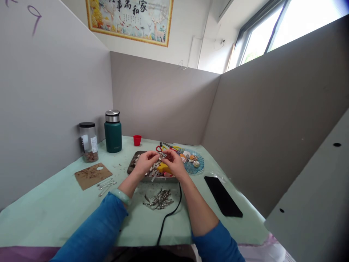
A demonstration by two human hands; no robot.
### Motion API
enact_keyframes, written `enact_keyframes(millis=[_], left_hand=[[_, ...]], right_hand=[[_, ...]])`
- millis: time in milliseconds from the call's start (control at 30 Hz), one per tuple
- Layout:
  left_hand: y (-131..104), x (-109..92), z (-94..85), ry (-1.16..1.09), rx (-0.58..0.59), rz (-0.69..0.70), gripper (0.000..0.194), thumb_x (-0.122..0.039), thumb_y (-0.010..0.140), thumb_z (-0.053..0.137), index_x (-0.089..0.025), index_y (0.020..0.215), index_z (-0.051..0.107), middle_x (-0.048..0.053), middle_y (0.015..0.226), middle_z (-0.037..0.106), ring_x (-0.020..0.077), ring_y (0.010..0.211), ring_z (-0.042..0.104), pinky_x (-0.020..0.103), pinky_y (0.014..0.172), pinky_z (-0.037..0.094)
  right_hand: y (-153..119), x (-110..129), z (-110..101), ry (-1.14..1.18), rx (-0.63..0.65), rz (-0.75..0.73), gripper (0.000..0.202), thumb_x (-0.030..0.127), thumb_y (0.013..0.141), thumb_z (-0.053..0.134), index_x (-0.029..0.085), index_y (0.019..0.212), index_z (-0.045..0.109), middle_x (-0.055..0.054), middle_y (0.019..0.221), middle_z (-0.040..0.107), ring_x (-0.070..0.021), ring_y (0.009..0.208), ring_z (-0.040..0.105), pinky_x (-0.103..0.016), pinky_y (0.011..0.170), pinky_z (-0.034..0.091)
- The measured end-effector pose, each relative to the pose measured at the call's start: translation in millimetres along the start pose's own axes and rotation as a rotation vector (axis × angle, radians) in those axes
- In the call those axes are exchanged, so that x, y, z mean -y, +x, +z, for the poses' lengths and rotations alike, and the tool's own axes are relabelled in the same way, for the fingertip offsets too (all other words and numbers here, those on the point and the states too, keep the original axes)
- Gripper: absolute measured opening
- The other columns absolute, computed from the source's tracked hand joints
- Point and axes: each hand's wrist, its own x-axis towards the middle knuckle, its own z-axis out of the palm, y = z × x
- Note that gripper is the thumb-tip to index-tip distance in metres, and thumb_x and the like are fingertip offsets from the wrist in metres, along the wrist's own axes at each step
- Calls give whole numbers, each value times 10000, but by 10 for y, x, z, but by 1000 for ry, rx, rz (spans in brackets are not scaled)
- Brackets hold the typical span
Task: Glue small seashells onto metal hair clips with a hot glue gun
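Observation:
Over the metal tray (130,168), my left hand (147,162) and my right hand (173,163) meet with fingertips pinched. Between them is a small silvery piece (163,155), too small to make out exactly. Under my right hand, a yellow glue gun (163,167) lies across the tray, with its black cord (165,217) running to the near table edge. Pale small pieces (153,169) fill much of the tray, partly hidden by my hands. In front of the tray lies a pile of silvery metal clips (159,199).
Right of the tray stands a blue plate (201,165) of small ornaments, with pliers and scissors (169,146) behind. A black phone (223,196) lies at right. Leftward are cardboard (92,176), large pins (106,185), a jar (88,143), a green flask (113,134) and a red cup (137,141). Partitions enclose the table.

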Motion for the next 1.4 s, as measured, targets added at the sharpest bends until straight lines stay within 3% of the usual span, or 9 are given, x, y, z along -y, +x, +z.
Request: enact_keyframes(millis=[400,700,967,1400], left_hand=[[-32,-42,-6,-42,62,-86,315,-426,597,719,-139,677,615,-14,583,531,103,537,435,232,534,336],[-9,-33,-34,-126,66,-68,274,-379,604,727,-145,706,626,-5,647,572,104,586,470,236,587,366],[-28,-61,-21,-107,80,-60,273,-389,598,723,-148,644,603,-18,587,537,105,560,451,240,565,347],[-15,-33,-18,-52,62,-42,295,-394,608,726,-138,701,614,-8,627,570,104,575,479,225,559,381]], right_hand=[[-82,102,29,-258,-14,-210,218,188,744,561,207,959,586,-44,958,599,-166,792,566,-305,749,473],[-49,124,17,147,-4,-14,270,312,741,608,198,983,576,-20,857,626,-146,759,607,-292,763,497],[-35,100,6,159,-33,43,240,347,702,656,187,871,598,2,701,619,-148,651,609,-291,690,508],[-15,29,0,114,-74,-24,201,306,704,658,190,860,605,-1,749,624,-150,686,610,-280,683,495]])
